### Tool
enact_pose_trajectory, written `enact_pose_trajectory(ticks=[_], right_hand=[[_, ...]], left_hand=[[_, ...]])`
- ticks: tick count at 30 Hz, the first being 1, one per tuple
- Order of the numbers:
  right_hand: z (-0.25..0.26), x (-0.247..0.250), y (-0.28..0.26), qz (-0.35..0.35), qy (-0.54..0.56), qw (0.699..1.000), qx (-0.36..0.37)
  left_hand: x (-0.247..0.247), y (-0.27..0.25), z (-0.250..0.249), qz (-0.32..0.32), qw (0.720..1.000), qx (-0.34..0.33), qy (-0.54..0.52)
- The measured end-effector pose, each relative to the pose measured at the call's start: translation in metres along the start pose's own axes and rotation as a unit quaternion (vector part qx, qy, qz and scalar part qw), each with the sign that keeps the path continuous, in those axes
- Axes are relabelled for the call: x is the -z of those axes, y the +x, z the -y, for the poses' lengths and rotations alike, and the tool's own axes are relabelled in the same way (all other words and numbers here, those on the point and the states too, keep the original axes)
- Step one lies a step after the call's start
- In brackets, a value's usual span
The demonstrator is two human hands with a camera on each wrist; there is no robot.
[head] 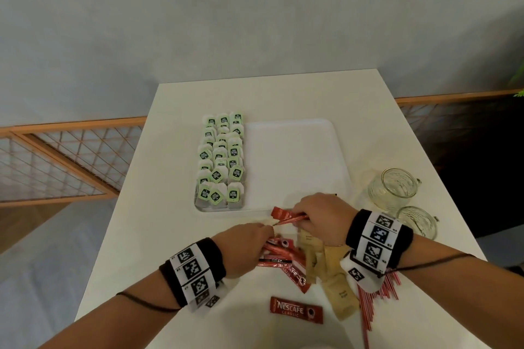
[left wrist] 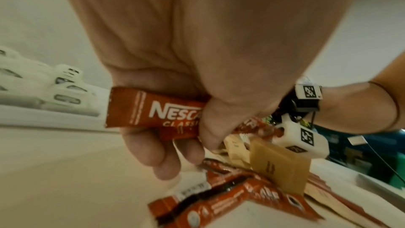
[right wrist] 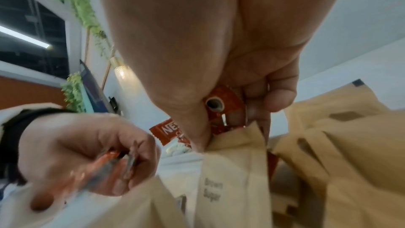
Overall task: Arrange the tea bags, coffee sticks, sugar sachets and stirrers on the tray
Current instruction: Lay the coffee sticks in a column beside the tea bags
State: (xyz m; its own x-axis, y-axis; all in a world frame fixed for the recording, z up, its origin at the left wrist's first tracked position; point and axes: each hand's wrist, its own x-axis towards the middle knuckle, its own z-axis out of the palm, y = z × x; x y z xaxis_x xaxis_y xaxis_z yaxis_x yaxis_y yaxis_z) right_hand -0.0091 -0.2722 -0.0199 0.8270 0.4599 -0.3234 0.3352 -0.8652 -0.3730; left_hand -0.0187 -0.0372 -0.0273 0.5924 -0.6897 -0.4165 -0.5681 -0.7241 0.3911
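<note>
Both bare forearms wear black wristbands [head: 378, 238] with white square-code tags and thin dark cords [head: 147, 303].

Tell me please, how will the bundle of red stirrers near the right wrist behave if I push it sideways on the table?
The red stirrers are thin, straight sticks lying loose in a fan, so they would probably scatter or roll apart rather than move together. They look very light, so a slight push likely suffices. Their far ends are hidden under the right hand's wristband, so this is partly a guess.
</note>
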Motion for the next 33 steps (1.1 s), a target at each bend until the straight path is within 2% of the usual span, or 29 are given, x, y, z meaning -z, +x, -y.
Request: enact_pose_trajectory(ticks=[4,7,8,10,12,14,15,18,22,26,29,33], right_hand=[[-0.005,0.012,0.001,-0.024,0.085,0.996,-0.004],[-0.004,0.017,0.005,-0.034,0.139,0.989,-0.020],[-0.003,0.018,0.006,-0.037,0.155,0.987,-0.023],[0.000,0.019,0.008,-0.038,0.177,0.983,-0.021],[0.004,0.022,0.010,-0.035,0.197,0.980,-0.019],[0.009,0.024,0.013,-0.039,0.225,0.973,-0.025],[0.012,0.025,0.014,-0.041,0.245,0.968,-0.028],[0.020,0.027,0.019,-0.046,0.309,0.950,-0.023],[0.027,0.026,0.028,-0.042,0.398,0.916,-0.008],[0.037,0.026,0.035,-0.017,0.412,0.911,0.018],[0.039,0.028,0.038,0.003,0.428,0.904,0.014],[0.029,0.030,0.043,0.030,0.397,0.917,-0.009]], left_hand=[[0.013,-0.008,0.004,-0.028,0.994,0.023,-0.104],[0.013,-0.006,0.011,-0.066,0.972,0.069,-0.215],[0.012,-0.004,0.013,-0.082,0.952,0.088,-0.283],[0.011,0.001,0.017,-0.135,0.892,0.121,-0.414],[0.014,0.006,0.021,-0.176,0.848,0.148,-0.479],[0.019,0.011,0.021,-0.197,0.819,0.162,-0.515],[0.022,0.013,0.020,-0.203,0.818,0.164,-0.513],[0.029,0.018,0.018,-0.230,0.839,0.146,-0.472],[0.040,0.024,0.007,-0.259,0.838,0.115,-0.467],[0.049,0.029,-0.001,-0.293,0.852,0.087,-0.425],[0.053,0.032,0.000,-0.296,0.848,0.093,-0.429],[0.054,0.038,0.009,-0.314,0.849,0.100,-0.412]])
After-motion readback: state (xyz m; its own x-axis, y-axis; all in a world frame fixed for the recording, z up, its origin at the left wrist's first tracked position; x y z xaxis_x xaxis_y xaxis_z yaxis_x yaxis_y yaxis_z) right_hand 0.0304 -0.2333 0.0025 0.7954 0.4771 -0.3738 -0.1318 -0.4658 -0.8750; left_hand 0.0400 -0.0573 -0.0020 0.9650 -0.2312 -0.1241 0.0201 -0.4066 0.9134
